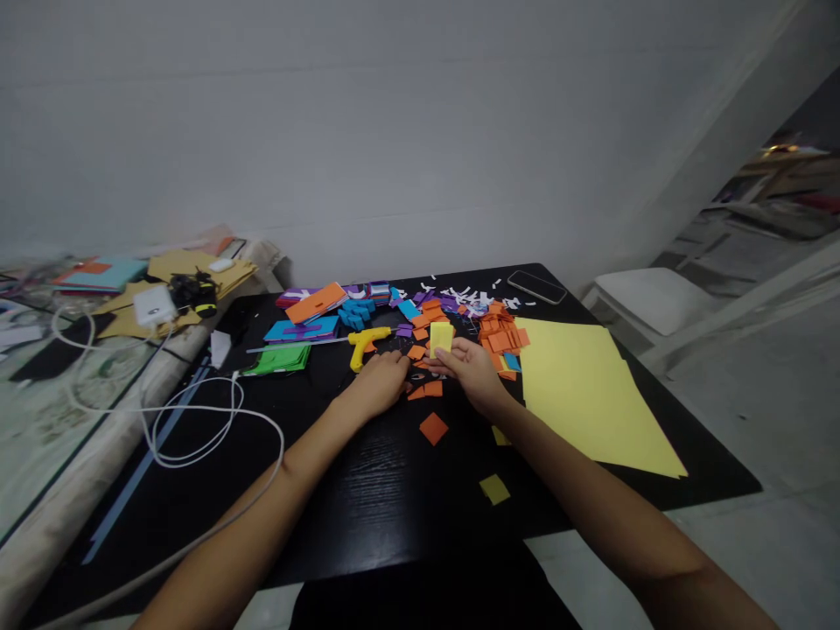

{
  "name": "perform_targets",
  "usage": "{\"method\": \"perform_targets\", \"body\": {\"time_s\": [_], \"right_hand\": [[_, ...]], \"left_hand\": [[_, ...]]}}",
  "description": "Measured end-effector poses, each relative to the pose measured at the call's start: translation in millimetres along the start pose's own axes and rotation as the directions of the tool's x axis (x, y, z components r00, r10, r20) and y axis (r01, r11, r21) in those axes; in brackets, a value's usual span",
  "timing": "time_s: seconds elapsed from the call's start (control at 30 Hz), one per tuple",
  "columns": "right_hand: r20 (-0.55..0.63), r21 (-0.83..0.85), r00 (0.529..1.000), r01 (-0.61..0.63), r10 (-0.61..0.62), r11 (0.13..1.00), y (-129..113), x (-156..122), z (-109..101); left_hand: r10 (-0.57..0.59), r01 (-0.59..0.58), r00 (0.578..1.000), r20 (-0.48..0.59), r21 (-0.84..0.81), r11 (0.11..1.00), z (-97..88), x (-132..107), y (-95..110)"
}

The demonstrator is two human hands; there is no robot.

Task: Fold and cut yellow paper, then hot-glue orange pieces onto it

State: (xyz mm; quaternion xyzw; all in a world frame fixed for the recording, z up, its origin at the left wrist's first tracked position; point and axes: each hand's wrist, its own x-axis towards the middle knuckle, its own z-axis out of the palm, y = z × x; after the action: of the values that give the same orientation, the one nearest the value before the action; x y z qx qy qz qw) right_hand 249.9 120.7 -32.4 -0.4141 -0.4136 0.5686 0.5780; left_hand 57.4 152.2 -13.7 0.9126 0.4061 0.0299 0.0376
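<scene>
My right hand [473, 369] pinches a small yellow paper piece [441, 337] and holds it upright over the black table [367, 490]. My left hand [384, 381] rests curled on the table just left of it, fingertips at some small orange paper squares [418, 353]; whether it grips one I cannot make out. A yellow glue gun [364, 341] lies just beyond the left hand. A pile of orange squares [502, 337] sits behind the right hand.
Large yellow paper sheets [577, 394] lie at the right. Loose squares: orange [433, 428], yellow [494, 488]. Coloured paper stacks [302, 331] and scraps are at the back, with a phone [536, 286]. White cables [197, 420] and a charger [153, 304] run along the left.
</scene>
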Motion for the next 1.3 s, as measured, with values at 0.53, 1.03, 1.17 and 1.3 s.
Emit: {"method": "perform_targets", "body": {"time_s": [0.53,1.03,1.17,1.3], "right_hand": [[0.125,-0.146,0.986,0.124,-0.106,0.982,-8,-11,4],[0.173,-0.123,0.983,0.086,-0.064,0.989,-10,-9,4],[0.191,-0.133,0.98,0.089,-0.062,0.987,-7,-11,7],[0.219,-0.162,0.972,0.127,-0.09,0.979,-4,-15,9]], "left_hand": [[-0.441,0.254,0.864,-0.242,-0.547,0.798,-18.0,-80,-47],[-0.13,0.072,0.968,-0.213,-0.257,0.964,-10.5,-89,-44],[-0.097,0.036,0.965,-0.243,-0.243,0.969,-7.2,-90,-43],[-0.077,0.019,0.967,-0.243,-0.231,0.973,-4.1,-92,-44]]}}
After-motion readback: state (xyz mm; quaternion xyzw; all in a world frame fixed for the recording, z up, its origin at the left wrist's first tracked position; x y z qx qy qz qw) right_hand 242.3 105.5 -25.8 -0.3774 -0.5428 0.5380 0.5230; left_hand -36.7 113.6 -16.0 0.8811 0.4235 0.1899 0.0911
